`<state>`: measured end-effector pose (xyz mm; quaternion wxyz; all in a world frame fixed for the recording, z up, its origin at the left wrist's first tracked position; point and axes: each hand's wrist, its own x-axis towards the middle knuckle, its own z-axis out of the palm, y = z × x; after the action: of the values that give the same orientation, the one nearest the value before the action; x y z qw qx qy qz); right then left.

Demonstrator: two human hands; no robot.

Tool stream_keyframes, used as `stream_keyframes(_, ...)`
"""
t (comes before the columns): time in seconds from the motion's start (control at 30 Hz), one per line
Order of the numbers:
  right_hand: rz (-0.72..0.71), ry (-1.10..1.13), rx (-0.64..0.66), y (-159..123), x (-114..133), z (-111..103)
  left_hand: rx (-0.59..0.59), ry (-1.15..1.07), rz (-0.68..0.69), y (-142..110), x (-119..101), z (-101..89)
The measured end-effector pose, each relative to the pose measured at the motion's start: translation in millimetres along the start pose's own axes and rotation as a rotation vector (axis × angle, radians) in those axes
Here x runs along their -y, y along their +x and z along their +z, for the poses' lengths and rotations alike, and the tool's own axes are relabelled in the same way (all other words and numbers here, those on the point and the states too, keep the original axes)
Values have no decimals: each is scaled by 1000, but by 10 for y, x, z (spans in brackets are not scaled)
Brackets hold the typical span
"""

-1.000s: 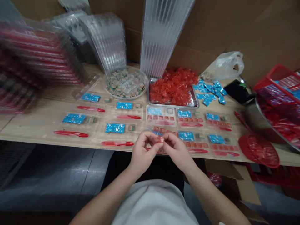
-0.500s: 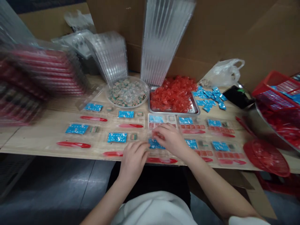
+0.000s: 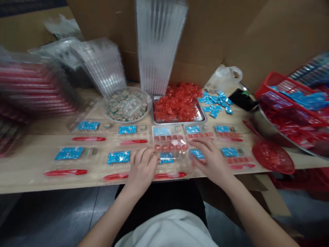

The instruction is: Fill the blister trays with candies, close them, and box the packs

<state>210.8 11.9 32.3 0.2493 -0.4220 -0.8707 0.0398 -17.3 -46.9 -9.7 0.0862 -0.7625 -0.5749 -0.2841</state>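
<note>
My left hand (image 3: 141, 168) has its fingers curled together at the left end of a clear strip of red square pieces (image 3: 171, 148) and seems to pinch it. This strip lies above a blue packet (image 3: 166, 157), partly covering it. To the right, my right hand (image 3: 211, 160) is spread, slightly blurred, over another clear tray with a blue packet (image 3: 196, 153); its fingers show nothing held. Clear trays stand in two rows, holding blue packets, small striped blocks and red pen-like tools (image 3: 170, 175). Red square pieces fill slots in the middle and right trays.
Behind the rows are a round dish (image 3: 147, 113) of small striped blocks, a metal tray (image 3: 203, 118) heaped with red pieces, and loose blue packets (image 3: 214, 103). Tall clear plastic stacks (image 3: 160, 44) rise behind. A red basket (image 3: 267, 84) and metal bowl (image 3: 272, 132) crowd the right.
My right hand has moved right, away from the middle tray, and its fingers have spread. The strip of red pieces now shows beside my left hand. The view has shifted right.
</note>
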Motion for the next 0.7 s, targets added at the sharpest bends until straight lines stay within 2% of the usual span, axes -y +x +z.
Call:
stream_keyframes(0.1,-73,-22,77,-51,191,-39,-94,-30,261,316,33,-198)
stream_keyframes(0.17,-73,24,14,69,274,-67,-86,-109,367,601,29,-360)
stream_keyframes(0.2,-52,81,-45,138,286,-102,-82,-178,354,729,12,-428)
stream_keyframes(0.27,57,264,-208,231,279,-195,-109,-374,181,892,-60,-493)
stream_keyframes(0.37,377,704,-490,208,293,-240,-106,-795,-225,832,-247,-353)
stream_keyframes(0.43,579,1052,-539,124,335,-151,42,-1092,-474,672,-368,-176)
stream_keyframes(0.5,701,1332,-455,26,353,-20,122,-1276,-700,530,-404,-71)
stream_keyframes(0.53,746,1419,-410,-25,336,36,136,-1320,-788,488,-366,-75)
stream_keyframes(0.6,811,1477,-386,-125,246,99,152,-1318,-884,459,-156,-202)
stream_keyframes(0.7,837,1322,-422,-205,72,113,178,-1176,-903,450,409,-610)
